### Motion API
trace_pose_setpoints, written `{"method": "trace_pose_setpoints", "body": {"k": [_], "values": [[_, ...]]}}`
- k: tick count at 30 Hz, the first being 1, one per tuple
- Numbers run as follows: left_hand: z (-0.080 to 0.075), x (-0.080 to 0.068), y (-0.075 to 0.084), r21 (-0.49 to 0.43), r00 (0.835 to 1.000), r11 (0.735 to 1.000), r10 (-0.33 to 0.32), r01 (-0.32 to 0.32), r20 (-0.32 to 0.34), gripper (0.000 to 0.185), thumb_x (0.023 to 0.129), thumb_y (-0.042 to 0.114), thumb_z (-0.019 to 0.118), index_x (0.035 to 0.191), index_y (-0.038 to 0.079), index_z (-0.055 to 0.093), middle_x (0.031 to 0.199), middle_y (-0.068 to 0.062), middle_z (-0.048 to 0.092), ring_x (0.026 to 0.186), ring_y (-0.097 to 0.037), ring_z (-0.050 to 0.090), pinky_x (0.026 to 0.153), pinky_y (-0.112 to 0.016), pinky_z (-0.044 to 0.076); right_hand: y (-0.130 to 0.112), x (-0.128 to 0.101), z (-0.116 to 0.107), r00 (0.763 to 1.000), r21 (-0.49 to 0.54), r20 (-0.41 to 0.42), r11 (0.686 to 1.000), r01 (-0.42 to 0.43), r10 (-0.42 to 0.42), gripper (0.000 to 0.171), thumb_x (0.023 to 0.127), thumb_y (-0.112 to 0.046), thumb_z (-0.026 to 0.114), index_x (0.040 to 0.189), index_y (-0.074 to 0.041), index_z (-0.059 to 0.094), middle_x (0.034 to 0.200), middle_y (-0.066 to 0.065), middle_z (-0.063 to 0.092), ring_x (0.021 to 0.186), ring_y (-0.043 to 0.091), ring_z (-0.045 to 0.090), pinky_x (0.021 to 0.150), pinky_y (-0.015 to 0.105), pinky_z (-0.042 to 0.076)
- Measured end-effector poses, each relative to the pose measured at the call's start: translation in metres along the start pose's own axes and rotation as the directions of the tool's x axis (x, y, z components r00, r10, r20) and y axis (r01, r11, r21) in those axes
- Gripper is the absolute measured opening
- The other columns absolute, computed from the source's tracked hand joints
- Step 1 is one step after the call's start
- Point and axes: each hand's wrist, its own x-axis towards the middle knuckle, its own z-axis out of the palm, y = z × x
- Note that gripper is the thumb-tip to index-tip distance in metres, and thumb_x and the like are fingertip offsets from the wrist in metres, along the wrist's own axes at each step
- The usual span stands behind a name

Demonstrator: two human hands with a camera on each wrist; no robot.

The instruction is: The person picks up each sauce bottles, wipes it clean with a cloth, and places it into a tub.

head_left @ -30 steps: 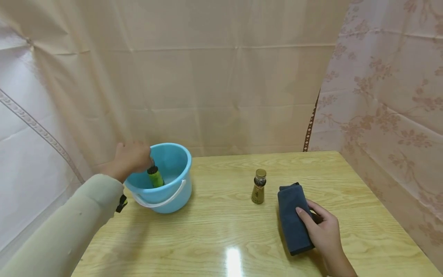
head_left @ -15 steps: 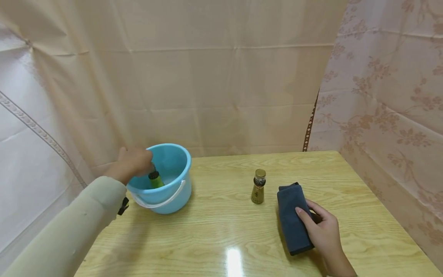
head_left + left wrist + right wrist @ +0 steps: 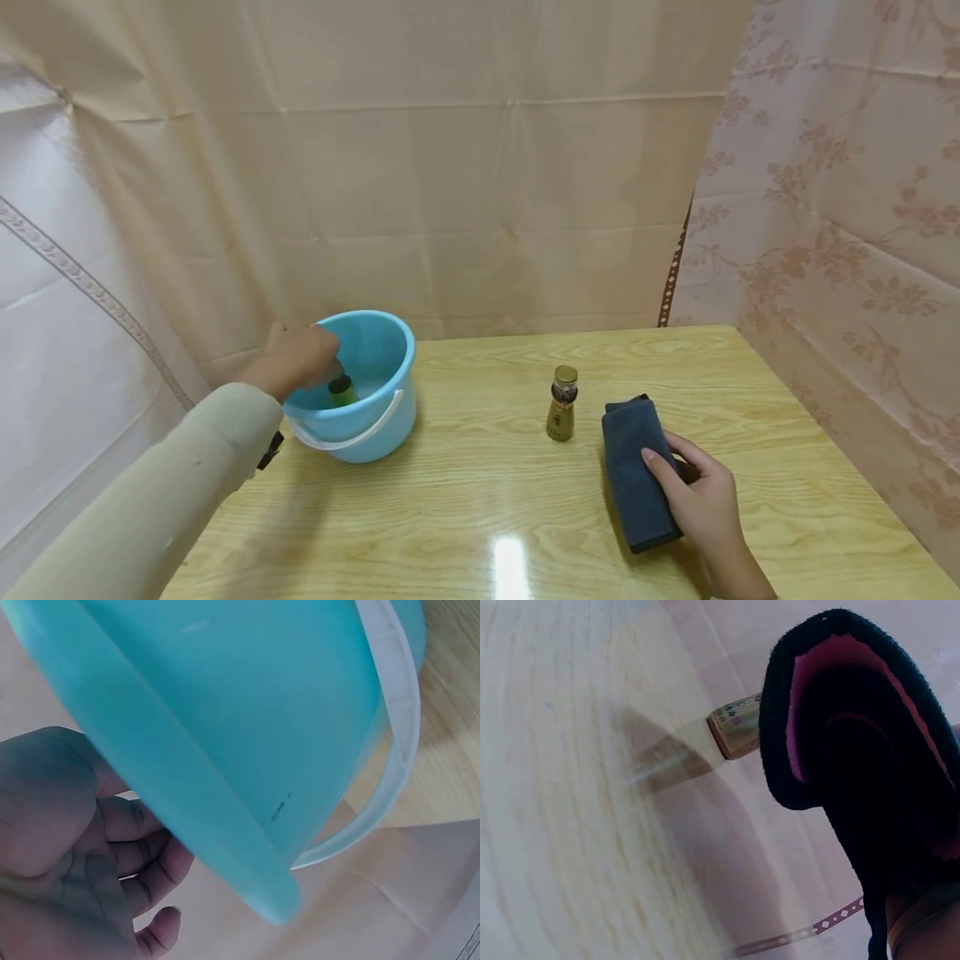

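In the head view my left hand (image 3: 300, 358) reaches over the left rim of a light blue bucket (image 3: 386, 421). Its fingers hold the upper end of a green bottle with a black collar (image 3: 342, 392), which leans inside. The left wrist view shows the palm of the left hand (image 3: 82, 832) beside the bucket's rim (image 3: 172, 765); the bottle is hidden there. At the right, my right hand (image 3: 701, 492) grips a folded dark blue cloth (image 3: 637, 475), thumb on top. From the right wrist, the cloth's folded end (image 3: 855, 780) shows a pinkish inner side.
A small gold-capped bottle with a gold label (image 3: 561, 404) stands on the wooden table (image 3: 450, 500) between bucket and cloth. The bucket's white handle (image 3: 352, 437) hangs down in front. Beige curtains (image 3: 465, 183) close off the back; flowered fabric (image 3: 847, 250) hangs at the right.
My left hand has moved slightly right and down into the bucket, and the green bottle sits lower with it. The right hand and cloth have stayed put.
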Motion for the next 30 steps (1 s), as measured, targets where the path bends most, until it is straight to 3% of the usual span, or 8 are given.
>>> {"method": "trace_pose_setpoints", "body": {"k": [8, 14, 22, 26, 30], "values": [[-0.009, 0.001, 0.002, -0.016, 0.998, 0.999, 0.033, -0.032, 0.051, 0.016, 0.092, 0.026, 0.075, 0.088, 0.012, 0.069, 0.079, -0.003, 0.061, 0.079, -0.028, 0.053, 0.080, -0.053, 0.039, 0.001, 0.000, -0.001, 1.000, 0.005, 0.004, 1.000, -0.001, 0.001, 0.046, 0.095, -0.028, 0.077, 0.135, -0.007, 0.069, 0.108, -0.025, 0.067, 0.084, 0.005, 0.075, 0.063, 0.032, 0.062], [-0.014, 0.005, -0.002, -0.035, 0.996, 0.999, 0.024, -0.021, 0.084, 0.027, 0.087, 0.033, 0.083, 0.095, 0.009, 0.073, 0.084, -0.003, 0.065, 0.082, -0.028, 0.055, 0.082, -0.053, 0.043, -0.001, 0.000, 0.001, 1.000, 0.031, 0.012, 1.000, 0.001, -0.001, 0.045, 0.095, -0.025, 0.078, 0.135, -0.007, 0.069, 0.104, -0.027, 0.068, 0.082, 0.005, 0.074, 0.062, 0.032, 0.061], [-0.029, 0.003, 0.000, -0.077, 0.994, 0.996, -0.039, 0.047, 0.100, 0.039, 0.075, 0.039, 0.092, 0.095, 0.010, 0.074, 0.092, -0.005, 0.067, 0.084, -0.027, 0.058, 0.077, -0.048, 0.051, 0.000, 0.000, 0.002, 1.000, -0.018, 0.007, 1.000, 0.009, -0.009, 0.045, 0.095, -0.028, 0.077, 0.134, -0.007, 0.070, 0.110, -0.021, 0.068, 0.084, 0.004, 0.074, 0.063, 0.031, 0.061], [-0.041, -0.001, 0.006, -0.113, 0.994, 0.993, -0.026, 0.038, 0.107, 0.029, 0.081, 0.031, 0.088, 0.092, 0.010, 0.073, 0.087, -0.005, 0.064, 0.080, -0.026, 0.057, 0.070, -0.042, 0.049, 0.001, -0.002, 0.003, 1.000, -0.043, 0.003, 0.999, -0.005, 0.006, 0.046, 0.095, -0.031, 0.077, 0.134, -0.008, 0.070, 0.113, -0.016, 0.068, 0.084, 0.004, 0.073, 0.064, 0.030, 0.061], [-0.056, -0.002, 0.015, -0.129, 0.999, 0.992, 0.007, -0.002, 0.039, 0.021, 0.089, 0.025, 0.080, 0.097, 0.007, 0.073, 0.091, -0.007, 0.068, 0.082, -0.025, 0.061, 0.071, -0.042, 0.053, 0.001, -0.002, 0.002, 1.000, -0.044, 0.005, 0.999, -0.005, 0.006, 0.046, 0.095, -0.032, 0.077, 0.134, -0.009, 0.070, 0.114, -0.015, 0.069, 0.085, 0.004, 0.074, 0.064, 0.031, 0.061]]}}
